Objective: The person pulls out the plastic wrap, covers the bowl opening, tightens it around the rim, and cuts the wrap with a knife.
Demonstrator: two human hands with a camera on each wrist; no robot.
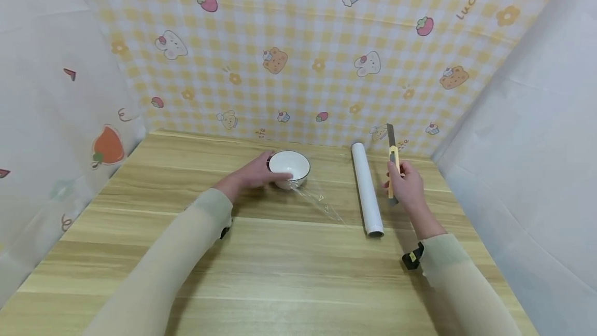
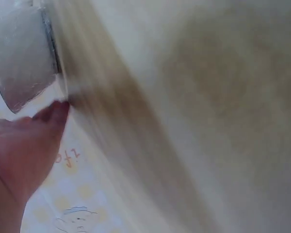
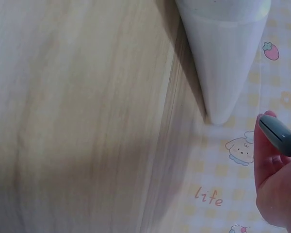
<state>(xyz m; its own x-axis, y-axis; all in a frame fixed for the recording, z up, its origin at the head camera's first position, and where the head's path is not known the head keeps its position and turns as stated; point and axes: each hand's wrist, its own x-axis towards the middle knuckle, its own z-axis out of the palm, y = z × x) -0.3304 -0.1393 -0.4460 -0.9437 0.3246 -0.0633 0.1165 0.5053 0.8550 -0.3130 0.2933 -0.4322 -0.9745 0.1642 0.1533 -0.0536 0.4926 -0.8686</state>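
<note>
In the head view, a white bowl (image 1: 290, 164) with a dark rim stands on the table near the back wall. My left hand (image 1: 253, 172) grips its left side, thumb across the near rim and fingers behind. Clear plastic film (image 1: 322, 204) trails from the bowl's near side toward the right. The left wrist view has the bowl (image 2: 23, 53) at its upper left, with clear film against it. My right hand (image 1: 408, 186) holds a yellow utility knife (image 1: 394, 155) upright, its blade extended upward. Only the knife's grey-green end (image 3: 280, 136) shows in the right wrist view.
Between the bowl and my right hand lies a long white roll (image 1: 367, 191), its hollow end toward me. The wooden table (image 1: 280, 274) meets a yellow checked cloth (image 1: 298, 92) at the back. White cloth (image 1: 527, 134) hangs along the right side.
</note>
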